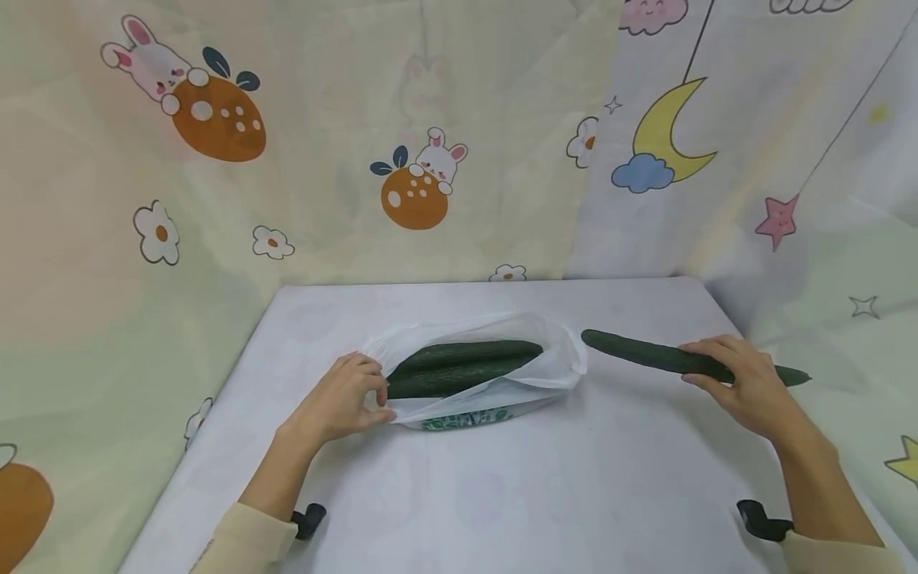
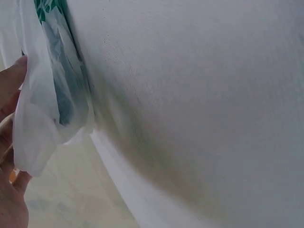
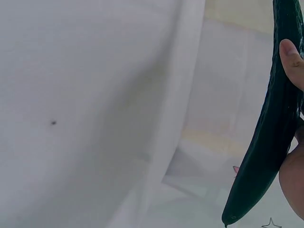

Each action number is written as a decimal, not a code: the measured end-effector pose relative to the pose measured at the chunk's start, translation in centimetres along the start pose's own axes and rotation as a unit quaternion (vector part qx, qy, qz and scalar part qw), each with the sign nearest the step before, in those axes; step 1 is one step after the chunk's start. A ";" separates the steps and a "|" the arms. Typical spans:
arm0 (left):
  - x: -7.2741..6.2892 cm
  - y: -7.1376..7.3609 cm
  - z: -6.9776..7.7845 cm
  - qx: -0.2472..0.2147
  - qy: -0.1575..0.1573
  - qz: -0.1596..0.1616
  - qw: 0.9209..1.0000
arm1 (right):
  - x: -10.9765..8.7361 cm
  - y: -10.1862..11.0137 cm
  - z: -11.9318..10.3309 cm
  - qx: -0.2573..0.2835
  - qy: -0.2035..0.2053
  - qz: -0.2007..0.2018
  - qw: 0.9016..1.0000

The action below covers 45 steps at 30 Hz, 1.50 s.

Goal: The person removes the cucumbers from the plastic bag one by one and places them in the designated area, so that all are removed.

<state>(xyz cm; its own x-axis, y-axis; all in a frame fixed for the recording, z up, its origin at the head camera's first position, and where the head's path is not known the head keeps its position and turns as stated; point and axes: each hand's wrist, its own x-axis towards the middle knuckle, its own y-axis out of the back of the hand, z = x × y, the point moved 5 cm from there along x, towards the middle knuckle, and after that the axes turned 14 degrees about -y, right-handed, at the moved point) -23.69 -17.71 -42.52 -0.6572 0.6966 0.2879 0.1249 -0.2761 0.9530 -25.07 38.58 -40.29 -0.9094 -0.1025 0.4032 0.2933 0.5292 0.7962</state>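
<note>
Cucumber [image 1: 638,351] in your right hand, white bag [image 1: 519,389] in your left

Your right hand [image 1: 746,383] grips the cucumber toward its right end, fingers on the far side and thumb on the near one. Your left hand [image 1: 351,397] pinches the plastic at the left end of the bag between thumb and fingers. Your hands are well apart, one left of centre, the other at the right of the frame

The held cucumber slants down to the right, its left tip near the bag's right end; the shadow beneath suggests it is lifted. At least two more cucumbers [image 1: 459,381] lie lengthwise in the bag's gaping mouth, mid-frame, above a green print [image 1: 468,419]

Expect a firm, fairly weighty body, perhaps slick on its glossy skin, that could snap if bent; a hold nearer its middle would balance the long left part better. The bag looks thin and limp, so pinch its rim lightly lest it tear

Around all this spreads the white table [image 1: 516,494], with a printed cloth [image 1: 323,104] across the top of the frame
</note>
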 end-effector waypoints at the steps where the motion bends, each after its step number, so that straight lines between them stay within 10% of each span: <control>1: 0.0 0.0 0.0 0.001 -0.001 0.000 1.000 | -0.2 -0.1 0.2 0.000 -0.003 -0.002 1.000; 45: -0.9 0.8 -1.5 -0.014 0.030 0.013 0.999 | -5.6 -0.5 2.3 -0.014 0.069 -0.055 0.996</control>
<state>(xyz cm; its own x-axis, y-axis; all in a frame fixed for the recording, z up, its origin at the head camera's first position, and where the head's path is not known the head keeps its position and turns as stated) -24.11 -19.57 -42.20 -0.6967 0.6486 0.3065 0.1230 -0.3130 0.9418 -20.79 40.83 -43.97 -0.8875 -0.2744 0.3702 0.2048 0.4849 0.8503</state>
